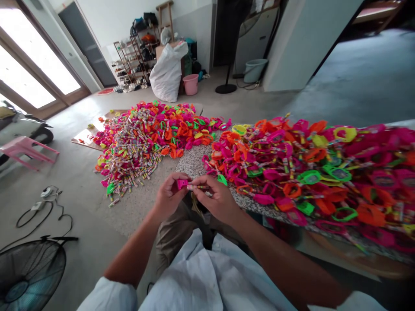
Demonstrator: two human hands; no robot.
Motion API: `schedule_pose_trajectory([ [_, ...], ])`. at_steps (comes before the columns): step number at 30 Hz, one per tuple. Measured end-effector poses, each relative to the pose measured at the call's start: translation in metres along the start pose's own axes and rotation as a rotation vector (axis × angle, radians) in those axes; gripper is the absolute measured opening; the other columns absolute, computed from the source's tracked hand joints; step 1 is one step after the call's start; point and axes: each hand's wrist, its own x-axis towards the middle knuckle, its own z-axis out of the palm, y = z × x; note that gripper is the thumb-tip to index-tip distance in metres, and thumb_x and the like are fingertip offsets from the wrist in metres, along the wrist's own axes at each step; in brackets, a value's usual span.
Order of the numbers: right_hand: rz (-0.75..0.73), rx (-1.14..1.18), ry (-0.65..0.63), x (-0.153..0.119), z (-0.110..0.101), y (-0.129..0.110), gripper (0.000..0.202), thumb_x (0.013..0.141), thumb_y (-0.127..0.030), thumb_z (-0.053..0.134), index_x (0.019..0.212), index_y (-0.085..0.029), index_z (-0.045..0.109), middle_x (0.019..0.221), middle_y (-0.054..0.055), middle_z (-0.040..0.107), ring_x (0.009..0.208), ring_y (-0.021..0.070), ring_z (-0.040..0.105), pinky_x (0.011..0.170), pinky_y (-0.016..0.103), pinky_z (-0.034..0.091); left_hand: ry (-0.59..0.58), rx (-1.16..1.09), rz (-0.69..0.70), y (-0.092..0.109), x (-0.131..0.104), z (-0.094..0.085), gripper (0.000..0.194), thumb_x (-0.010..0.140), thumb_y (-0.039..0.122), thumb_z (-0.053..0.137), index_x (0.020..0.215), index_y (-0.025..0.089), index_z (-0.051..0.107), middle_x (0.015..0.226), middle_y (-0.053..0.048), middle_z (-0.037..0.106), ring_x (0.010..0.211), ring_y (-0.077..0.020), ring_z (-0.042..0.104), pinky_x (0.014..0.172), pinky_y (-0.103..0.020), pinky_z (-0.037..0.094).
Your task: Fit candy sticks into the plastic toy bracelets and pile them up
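Observation:
My left hand (169, 195) pinches a small pink plastic piece (182, 183) in front of my lap. My right hand (216, 198) holds a thin multicoloured candy stick (198, 187) with its tip against the pink piece. Both hands meet just off the near corner of a speckled stone slab (194, 162). On the slab lies a big heap of pink, orange, green and yellow plastic rings (311, 172).
A second heap of rings and candy sticks (145, 138) covers the floor ahead on the left. A floor fan (29, 272) and cables (42, 211) lie at the lower left, a pink stool (26, 149) at the far left. A white sack (167, 71), buckets and shelves stand at the back.

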Motion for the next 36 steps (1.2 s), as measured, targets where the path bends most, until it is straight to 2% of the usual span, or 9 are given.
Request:
schedule_pose_trajectory([
  [5,0.065,0.042,0.034,-0.001,0.003,-0.003,0.016,0.091,-0.036,0.071,0.098,-0.022,0.071,0.082,0.001,0.073,0.068,0.015,0.066,0.059,0.025,0.05,-0.031,0.057,0.111,0.004,0.001,0.003,0.017,0.097,0.028,0.076,0.112,0.022,0.068,0.11,-0.007,0.07,0.106,-0.0191,0.068,0.095,-0.033,0.054],
  [9,0.097,0.06,0.055,-0.002,0.004,-0.004,0.016,0.088,-0.036,0.073,0.095,-0.022,0.071,0.077,0.001,0.07,0.065,0.0142,0.063,0.057,0.025,0.048,-0.049,0.126,0.159,0.003,0.0,0.003,0.014,0.1,0.025,0.071,0.113,0.023,0.067,0.112,-0.007,0.069,0.107,-0.019,0.066,0.095,-0.033,0.053],
  [16,0.213,0.183,0.027,0.0,0.002,-0.005,0.02,0.084,-0.039,0.075,0.091,-0.022,0.068,0.062,-0.004,0.062,0.055,0.0131,0.056,0.052,0.024,0.043,-0.131,0.29,0.136,0.005,-0.006,-0.001,0.017,0.103,0.023,0.063,0.12,0.025,0.062,0.115,-0.007,0.066,0.108,-0.0193,0.064,0.094,-0.034,0.051],
  [21,0.273,0.325,-0.003,0.003,0.001,-0.004,0.02,0.081,-0.037,0.076,0.088,-0.022,0.065,0.054,-0.007,0.058,0.048,0.0118,0.052,0.051,0.024,0.043,-0.179,0.341,0.109,0.006,-0.009,-0.002,0.026,0.1,0.033,0.069,0.122,0.024,0.059,0.111,-0.006,0.065,0.101,-0.0191,0.063,0.089,-0.032,0.051],
  [23,0.273,0.356,-0.006,0.003,0.001,-0.004,0.02,0.081,-0.037,0.076,0.088,-0.022,0.065,0.052,-0.007,0.057,0.047,0.0114,0.051,0.05,0.024,0.043,-0.188,0.347,0.12,0.006,-0.009,-0.001,0.029,0.099,0.036,0.071,0.122,0.023,0.059,0.109,-0.006,0.065,0.099,-0.0186,0.063,0.088,-0.032,0.051],
  [28,0.238,0.337,0.015,-0.001,0.001,-0.002,0.021,0.082,-0.038,0.077,0.09,-0.022,0.065,0.055,-0.007,0.059,0.05,0.0115,0.054,0.052,0.024,0.044,-0.166,0.395,0.185,0.005,-0.006,0.002,0.02,0.103,0.034,0.066,0.117,0.023,0.059,0.105,-0.007,0.065,0.097,-0.0185,0.063,0.086,-0.032,0.051],
  [32,0.229,0.36,0.003,-0.003,0.003,-0.002,0.026,0.083,-0.044,0.078,0.092,-0.023,0.065,0.057,-0.006,0.06,0.051,0.0125,0.056,0.053,0.025,0.046,-0.157,0.38,0.233,0.005,-0.006,0.005,0.017,0.103,0.032,0.066,0.116,0.023,0.06,0.103,-0.007,0.065,0.095,-0.0188,0.063,0.086,-0.033,0.052],
  [36,0.181,0.385,0.058,-0.006,0.009,0.0,0.03,0.085,-0.049,0.078,0.093,-0.024,0.065,0.062,-0.005,0.061,0.055,0.0132,0.059,0.056,0.027,0.05,-0.112,0.396,0.274,0.008,-0.008,0.007,0.012,0.104,0.03,0.064,0.113,0.023,0.061,0.1,-0.005,0.066,0.092,-0.0175,0.064,0.084,-0.032,0.052],
])
